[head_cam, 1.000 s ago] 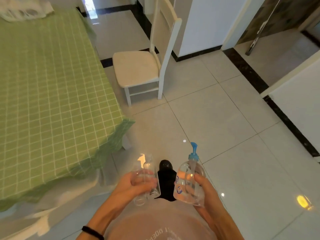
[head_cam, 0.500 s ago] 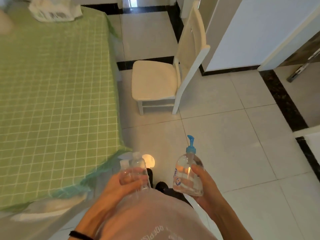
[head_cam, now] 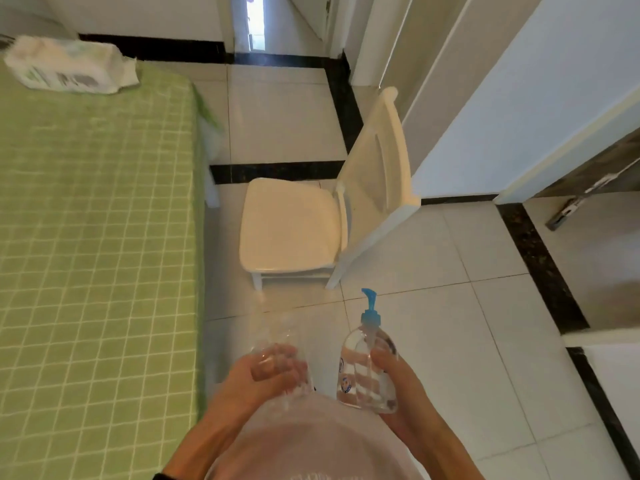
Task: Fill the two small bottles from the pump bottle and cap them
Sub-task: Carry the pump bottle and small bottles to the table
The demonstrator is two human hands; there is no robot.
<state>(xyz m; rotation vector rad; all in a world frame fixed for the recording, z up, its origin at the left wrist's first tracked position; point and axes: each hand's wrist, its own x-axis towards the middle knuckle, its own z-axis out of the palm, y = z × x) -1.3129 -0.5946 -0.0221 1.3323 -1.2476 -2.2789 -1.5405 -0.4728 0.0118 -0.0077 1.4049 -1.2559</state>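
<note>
both hands are grasping things, held low in front of the person's body above the tiled floor [head_cam: 450,341]. the left hand [head_cam: 256,379] is curled round the small bottles [head_cam: 277,336], which are clear and stand up out of the top of the fist. their upper parts are smeared by blur. there look to be two of them, side by side and touching, but the blur makes the count unsure, and whether they carry caps cannot be told.

the right hand [head_cam: 401,386] grips the one pump bottle [head_cam: 363,372] from its right side. the thumb lies across the front and the fingers wrap behind. the bottle is clear, held roughly upright, with a small round printed mark low on its left face. its blue pump head [head_cam: 370,306] stands on top, the spout pointing up and to the left. the pump bottle is just beside the small bottles, to their right, with a narrow gap of floor showing between them. neither hand touches the other.

a dark wristband [head_cam: 158,476] shows on the left wrist at the bottom edge. to the left is one counter [head_cam: 97,237] under a green checked cloth, with one white soft pack [head_cam: 69,67] lying at its far end. ahead of the hands, beside the counter's corner, stands one white chair [head_cam: 291,226], its back to the right.
</note>
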